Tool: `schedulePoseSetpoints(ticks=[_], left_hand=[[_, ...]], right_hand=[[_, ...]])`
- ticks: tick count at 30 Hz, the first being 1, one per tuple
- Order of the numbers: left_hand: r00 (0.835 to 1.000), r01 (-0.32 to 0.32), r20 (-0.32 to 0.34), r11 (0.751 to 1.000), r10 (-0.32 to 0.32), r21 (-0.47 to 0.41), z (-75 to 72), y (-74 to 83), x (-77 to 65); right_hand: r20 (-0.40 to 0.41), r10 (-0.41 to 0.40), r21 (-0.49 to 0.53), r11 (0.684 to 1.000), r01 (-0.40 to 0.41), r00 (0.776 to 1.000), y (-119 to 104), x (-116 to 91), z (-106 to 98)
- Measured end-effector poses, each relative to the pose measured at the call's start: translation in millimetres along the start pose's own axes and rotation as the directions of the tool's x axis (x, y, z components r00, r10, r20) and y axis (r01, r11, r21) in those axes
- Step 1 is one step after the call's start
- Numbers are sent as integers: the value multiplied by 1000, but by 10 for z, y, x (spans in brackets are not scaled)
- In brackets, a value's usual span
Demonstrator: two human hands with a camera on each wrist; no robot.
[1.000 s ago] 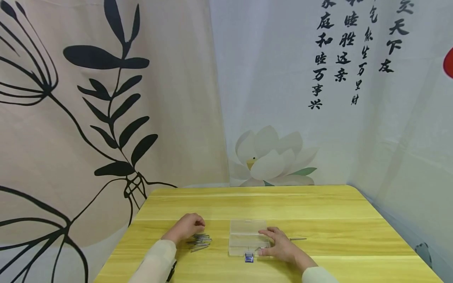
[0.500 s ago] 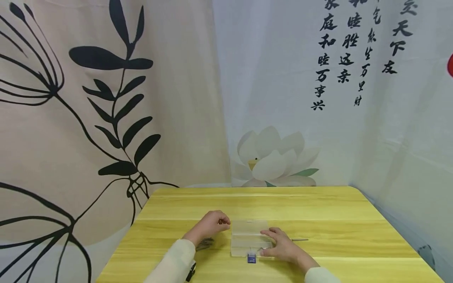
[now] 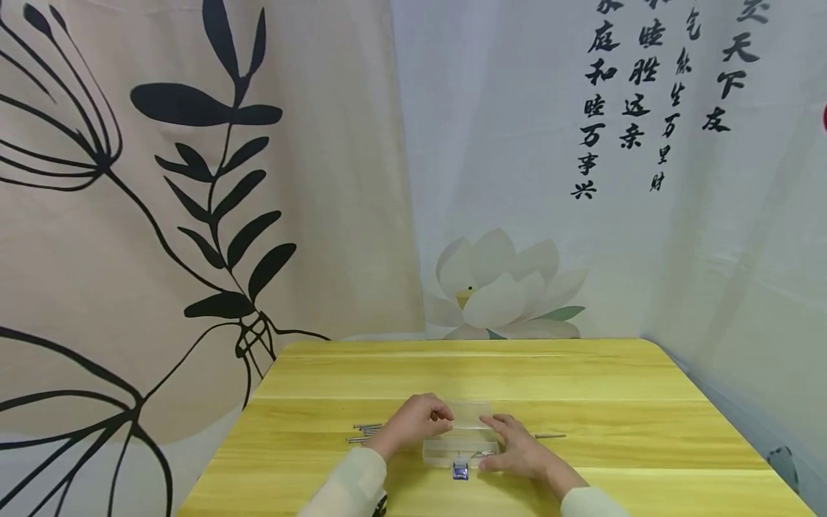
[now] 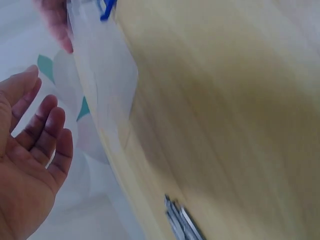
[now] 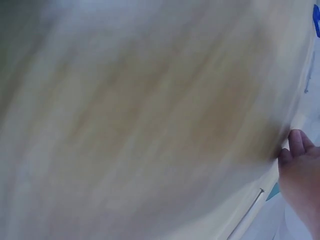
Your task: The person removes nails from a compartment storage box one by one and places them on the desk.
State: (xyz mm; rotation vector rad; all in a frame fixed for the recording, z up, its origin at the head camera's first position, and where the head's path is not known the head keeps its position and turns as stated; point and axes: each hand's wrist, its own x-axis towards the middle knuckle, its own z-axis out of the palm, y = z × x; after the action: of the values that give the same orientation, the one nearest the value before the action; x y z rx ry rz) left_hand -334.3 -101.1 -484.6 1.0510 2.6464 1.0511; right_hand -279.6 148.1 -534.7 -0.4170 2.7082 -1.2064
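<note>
Movement shows in my left hand (image 3: pixel 423 418): it hangs by the left side of the clear plastic box (image 3: pixel 436 461), well to the right of its place a second ago, when it is beside the thin metal rods (image 3: pixel 367 430). Those rods now lie to the left of it, partly hidden by my wrist. Its fingers curl loosely, and from my left wrist I see nothing between them and my thumb.

My right hand (image 3: pixel 520 450) keeps its place at the box's right edge, thumb at the near corner and fingers towards the far side, spread rather than clenched; I cannot tell how firmly they press.

The box rests near the middle of the table (image 3: pixel 581 380), as before, its lid (image 3: pixel 473 415) laid back on the far side, the left part covered by my left hand. Small metal pieces (image 3: pixel 483 453) lie in its near right part. A blue latch (image 3: pixel 460 471) sticks out at the near side. One more rod (image 3: pixel 550 436) lies right of my right hand.
</note>
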Motion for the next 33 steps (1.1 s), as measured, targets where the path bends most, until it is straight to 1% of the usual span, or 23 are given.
schedulePoseSetpoints(ticks=[8,12,16,23,27,33], left_hand=[[1000,-7,-30,1000,6,-28,199,109,28],[999,16,-41,999,-17,-36,285,145,31],[999,32,-36,999,-34,-44,358,177,34],[1000,21,-22,1000,-21,-5,449,227,60],[1000,13,-15,1000,-13,5,492,235,75],[999,32,-3,999,-32,-7,527,265,76]], right_hand=[[8,-15,28,1000,15,1000,-20,-24,-42],[5,-28,21,999,28,1000,-7,-40,-51],[-9,-28,19,999,28,1000,-4,-63,-40],[-31,-22,14,1000,22,999,-17,-88,-54],[-20,-21,24,999,21,1000,-11,-96,-73],[-5,-12,38,999,12,1000,22,-99,-76]])
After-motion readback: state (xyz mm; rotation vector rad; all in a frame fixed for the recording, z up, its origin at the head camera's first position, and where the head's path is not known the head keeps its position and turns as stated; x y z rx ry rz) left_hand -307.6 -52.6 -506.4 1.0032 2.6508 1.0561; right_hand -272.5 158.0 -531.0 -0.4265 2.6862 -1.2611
